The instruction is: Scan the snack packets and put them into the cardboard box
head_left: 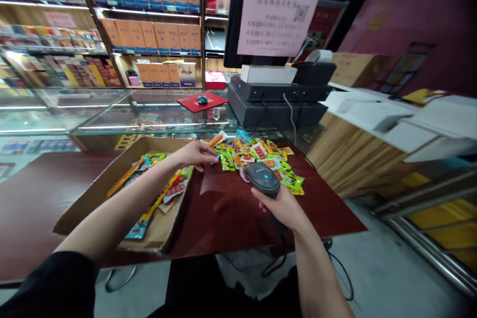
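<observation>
My right hand [279, 203] is wrapped around the handle of a dark grey barcode scanner [263, 178] with a small blue light on top. The scanner's head hangs over the near edge of a pile of small snack packets [257, 151], mostly green, yellow and orange. At the left side of that pile my left hand [197, 155] is closed, its fingertips pinching what looks like a small snack packet [216, 158]; only a bluish edge shows. Just behind those fingers lies an orange sausage packet [217, 139]. Beneath my left forearm stands a shallow cardboard box [93, 191] holding more colourful packets [175, 189].
The dark red table [223, 218] meets a glass display counter [108, 114]. A monitor with a pink paper sign [278, 20] and black till equipment [276, 104] stand behind the pile. A mouse [202, 100] rests on a red mat. A cable [276, 263] dangles below the table edge.
</observation>
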`<state>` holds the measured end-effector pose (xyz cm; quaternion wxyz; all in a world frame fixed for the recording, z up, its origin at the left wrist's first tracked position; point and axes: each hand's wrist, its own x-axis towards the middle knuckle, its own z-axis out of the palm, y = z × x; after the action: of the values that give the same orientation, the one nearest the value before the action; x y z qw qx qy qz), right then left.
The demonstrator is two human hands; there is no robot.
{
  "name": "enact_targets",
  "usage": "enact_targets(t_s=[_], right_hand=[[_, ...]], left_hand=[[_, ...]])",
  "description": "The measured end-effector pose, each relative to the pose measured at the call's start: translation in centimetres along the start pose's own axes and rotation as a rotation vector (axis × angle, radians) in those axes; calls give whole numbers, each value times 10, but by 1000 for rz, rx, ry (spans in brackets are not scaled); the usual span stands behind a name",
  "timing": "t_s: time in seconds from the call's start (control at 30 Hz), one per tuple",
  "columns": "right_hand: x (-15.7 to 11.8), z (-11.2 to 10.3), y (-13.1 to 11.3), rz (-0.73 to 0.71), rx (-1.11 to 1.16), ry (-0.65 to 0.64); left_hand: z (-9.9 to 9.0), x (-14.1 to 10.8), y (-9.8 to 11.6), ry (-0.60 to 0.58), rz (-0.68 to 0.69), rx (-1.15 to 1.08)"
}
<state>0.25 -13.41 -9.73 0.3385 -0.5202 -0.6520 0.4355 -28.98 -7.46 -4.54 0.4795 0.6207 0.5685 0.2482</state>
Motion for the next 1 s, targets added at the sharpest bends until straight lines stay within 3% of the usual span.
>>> enact_targets(t_s=[0.17, 0.3, 0.4, 0.53, 0.73, 0.87, 1.0], right_hand=[[-12, -24, 9, 45, -9, 82], [-19, -34, 19, 67, -7, 118], [-20, -36, 25, 86, -15, 107], [-18, -33, 30, 88, -20, 82], [-17, -26, 31, 66, -29, 71], [-19, -23, 31, 96, -24, 75], [-19, -18, 32, 81, -8, 73]], left_hand=[[58, 72, 3, 92, 44, 173], [79, 100, -9, 351, 82, 428], [84, 107, -21, 459, 53, 485], [89, 109, -28, 389, -18, 429], [97, 115, -26, 311, 2, 495], [90, 112, -24, 258, -50, 338], [80, 112, -26, 288, -70, 191]])
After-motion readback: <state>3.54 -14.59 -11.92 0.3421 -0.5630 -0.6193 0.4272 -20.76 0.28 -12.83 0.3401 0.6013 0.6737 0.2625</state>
